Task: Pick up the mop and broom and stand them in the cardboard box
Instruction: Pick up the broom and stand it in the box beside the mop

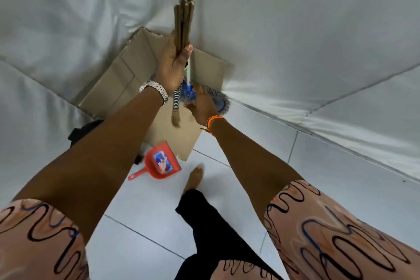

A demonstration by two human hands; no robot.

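Broom (183,22): left hand (171,68) gripping its stick bundle above cardboard box (127,75), lowering pending; right hand (201,104), fingers spread, nearing mop (218,98) at the box's rim.

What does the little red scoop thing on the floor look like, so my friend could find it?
Find the big cardboard box in the corner where the white walls meet. On the white tiles just in front of it lies the dustpan, beside a bare foot. It is the only red thing there, with a short handle and a blue picture label inside its scoop.
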